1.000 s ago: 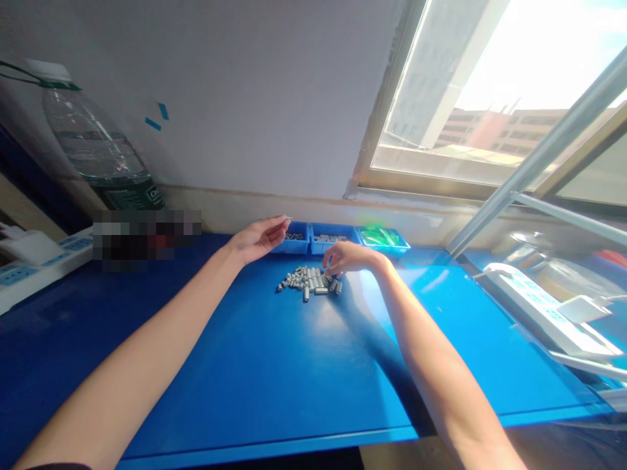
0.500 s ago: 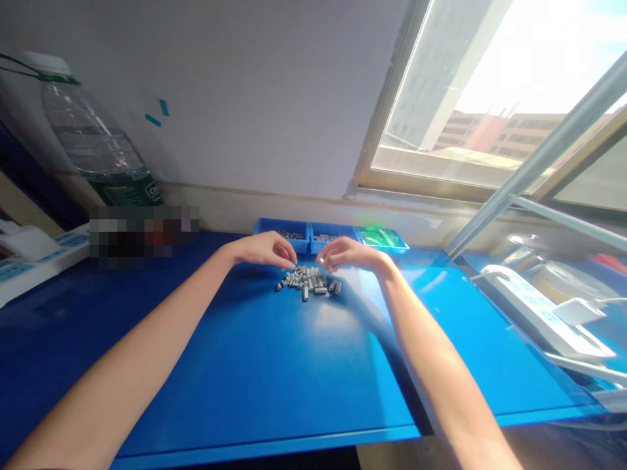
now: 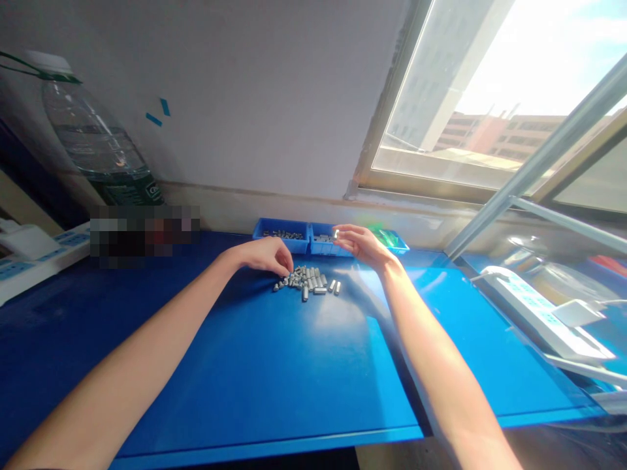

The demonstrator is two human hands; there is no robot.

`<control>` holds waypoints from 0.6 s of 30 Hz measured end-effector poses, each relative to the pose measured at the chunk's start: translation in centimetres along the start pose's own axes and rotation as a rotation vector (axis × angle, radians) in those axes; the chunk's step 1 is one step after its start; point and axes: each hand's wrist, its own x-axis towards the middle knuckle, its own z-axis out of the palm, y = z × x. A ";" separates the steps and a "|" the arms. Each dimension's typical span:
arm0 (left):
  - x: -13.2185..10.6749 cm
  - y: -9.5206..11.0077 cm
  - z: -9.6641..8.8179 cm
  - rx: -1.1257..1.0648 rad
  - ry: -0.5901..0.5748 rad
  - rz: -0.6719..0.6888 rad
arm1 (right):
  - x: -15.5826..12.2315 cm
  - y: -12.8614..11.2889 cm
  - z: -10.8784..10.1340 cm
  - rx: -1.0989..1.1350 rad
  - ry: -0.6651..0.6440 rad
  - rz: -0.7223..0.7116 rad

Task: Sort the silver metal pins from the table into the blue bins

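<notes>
A loose pile of small grey metal pieces, some short and some longer and rod-like, lies on the blue tabletop. At the pile's left edge, my left hand is closed in a pinch, its fingertips down among the short pieces; what they grip is hidden. My right hand is raised over the middle blue bin, pinching a small shiny metal piece between thumb and fingers. Longer grey pieces lie in that bin. Smaller dark pieces fill part of the left blue bin.
A third bin at the right holds green plastic bags. A large water bottle and a power strip stand at left. Another power strip and a metal frame are at right, by the window.
My right hand has moved from the pile up and right to the middle bin, carrying a metal piece. My left hand has lowered slightly onto the pile's left edge.
</notes>
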 end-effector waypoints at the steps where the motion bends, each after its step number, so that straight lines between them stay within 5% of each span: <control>1: 0.0 0.1 0.0 -0.002 -0.001 -0.001 | 0.2 0.0 0.0 -0.009 0.048 -0.012; 7: -0.7 1.5 -0.1 -0.183 0.070 -0.019 | 0.5 -0.3 0.2 -0.118 0.251 -0.019; 11: -0.5 1.7 -0.1 -0.510 0.219 -0.065 | 0.2 -1.2 0.7 -0.181 0.248 -0.036; 18: 1.5 0.9 -0.4 -1.177 0.687 -0.043 | -1.5 -3.5 2.7 -0.775 -0.336 0.130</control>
